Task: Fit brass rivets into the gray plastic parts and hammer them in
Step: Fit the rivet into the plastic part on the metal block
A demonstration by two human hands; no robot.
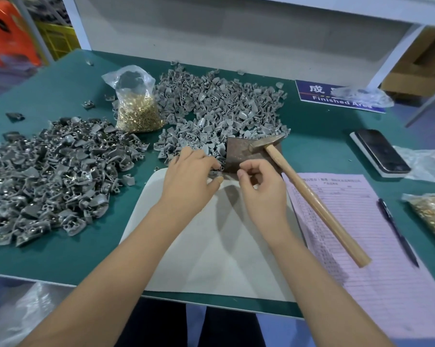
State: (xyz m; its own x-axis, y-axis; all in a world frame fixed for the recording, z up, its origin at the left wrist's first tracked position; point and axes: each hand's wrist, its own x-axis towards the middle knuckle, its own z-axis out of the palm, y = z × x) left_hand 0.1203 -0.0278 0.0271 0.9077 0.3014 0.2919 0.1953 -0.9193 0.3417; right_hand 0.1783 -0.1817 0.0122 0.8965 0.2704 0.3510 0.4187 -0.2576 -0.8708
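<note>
Green matting covers a workbench (pixel 68 78) seen from above, with a white partition wall at its far edge and an orange plastic stool (pixel 3 28) beyond the far left corner. Two bare forearms reach in from the near edge over a white board (pixel 211 246) lying in the middle. At the board's far edge the left hand (pixel 188 176) rests palm down, its fingers curled at the fringe of a heap of light gray plastic parts (pixel 219 106); it seems to be pinching one small gray piece, though what exactly it holds is hard to make out. Just right of it, the right hand (pixel 261 186) has thumb and forefinger pinched narrowly together (anything between them is too small to see). Directly beyond the right hand sits a rusty metal block (pixel 241 154), and a wooden-handled hammer (pixel 309 194) lies untouched with its head on the block and its handle angled toward the near right, across a pink printed form (pixel 376 259). A clear bag of brass rivets (pixel 136 108) stands at the far left of the light gray heap. A second, darker pile of gray parts (pixel 53 176) spreads over the left of the bench. To the right lie a phone (pixel 381 151), a pen (pixel 396 231), another bag of brass pieces (pixel 431 216) and a blue "Finished Area" sign (pixel 319 93).
</note>
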